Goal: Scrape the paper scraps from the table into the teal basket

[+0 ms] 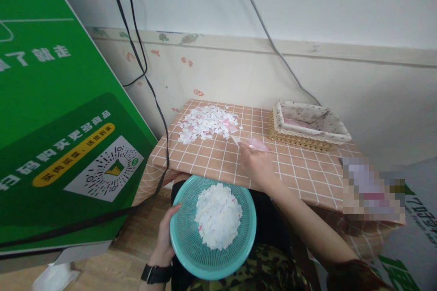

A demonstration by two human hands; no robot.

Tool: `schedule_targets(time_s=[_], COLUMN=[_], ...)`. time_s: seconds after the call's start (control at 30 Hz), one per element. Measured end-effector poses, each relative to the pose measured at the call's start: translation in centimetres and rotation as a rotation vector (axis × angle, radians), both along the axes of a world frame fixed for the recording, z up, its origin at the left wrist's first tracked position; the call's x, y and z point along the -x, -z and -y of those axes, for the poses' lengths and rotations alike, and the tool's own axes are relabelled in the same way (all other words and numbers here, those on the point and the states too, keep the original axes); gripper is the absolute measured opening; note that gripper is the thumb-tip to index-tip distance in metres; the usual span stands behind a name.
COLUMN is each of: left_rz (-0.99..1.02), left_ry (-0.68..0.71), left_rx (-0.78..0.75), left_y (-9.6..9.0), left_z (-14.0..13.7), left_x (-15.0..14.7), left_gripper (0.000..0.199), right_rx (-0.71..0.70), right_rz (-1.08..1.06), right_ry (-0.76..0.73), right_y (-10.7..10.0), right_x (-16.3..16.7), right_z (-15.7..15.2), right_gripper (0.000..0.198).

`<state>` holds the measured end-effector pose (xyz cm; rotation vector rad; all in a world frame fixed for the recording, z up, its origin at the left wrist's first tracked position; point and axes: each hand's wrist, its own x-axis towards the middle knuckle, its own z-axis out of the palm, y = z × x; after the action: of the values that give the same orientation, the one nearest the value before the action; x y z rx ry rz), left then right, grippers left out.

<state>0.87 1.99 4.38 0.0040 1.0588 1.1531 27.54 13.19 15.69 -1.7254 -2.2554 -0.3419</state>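
Observation:
On my lap rests a round teal plastic basket [246,232] with slotted sides. A heap of small white paper scraps [218,216] fills its middle. My left hand [166,232] grips the basket's left rim. Over the table, my right hand [256,161] is closed, with a thin white paper piece [235,140] sticking out at its fingertips. A pinkish, see-through piece [258,145] shows just behind the knuckles; whether it is held or lies on the cloth, I cannot tell. Left of that hand, a loose pile of white and pink paper scraps [206,122] spreads over the tablecloth.
A checked brown tablecloth [300,173] covers the table against the wall. A cloth-lined wicker basket [307,138] with something pink inside stands at the back right. A blurred-out item [370,188] lies at the right corner. Left stands a green printed panel [68,113] with a black strap [160,113] hanging before it.

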Motion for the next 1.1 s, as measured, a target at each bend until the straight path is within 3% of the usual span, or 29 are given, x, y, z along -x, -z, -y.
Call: schedule_targets(time_s=[0.1, 0.33, 0.7, 0.93, 1.1], left_rz=[0.007, 0.029, 0.017, 0.027, 0.017], left_ry=[-0.02, -0.098, -0.125, -0.133, -0.146], left_rx=[-0.004, 0.024, 0.007, 0.016, 0.038], left_y=[1.2, 2.8, 2.4, 2.6, 2.6], left_z=[0.1, 0.5, 0.4, 0.3, 0.3], left_x=[0.1, -0.9, -0.9, -0.8, -0.8], left_gripper=[0.012, 0.01, 0.008, 0.01, 0.008], right_rx=[-0.045, -0.033, 0.035, 0.036, 0.064], right_rz=[-0.108, -0.328, -0.415, -0.364, -0.403], right_ry=[0.116, 0.033, -0.102, -0.076, -0.184], right_y=[-0.8, -1.8, -2.3, -3.1, -3.3], right_x=[-1.9, -0.7, -0.7, -1.6, -1.2], right_z=[-1.3, -4.4, -5.3, -5.8, -5.4], right_gripper=[0.035, 0.034, 0.033, 0.031, 0.03])
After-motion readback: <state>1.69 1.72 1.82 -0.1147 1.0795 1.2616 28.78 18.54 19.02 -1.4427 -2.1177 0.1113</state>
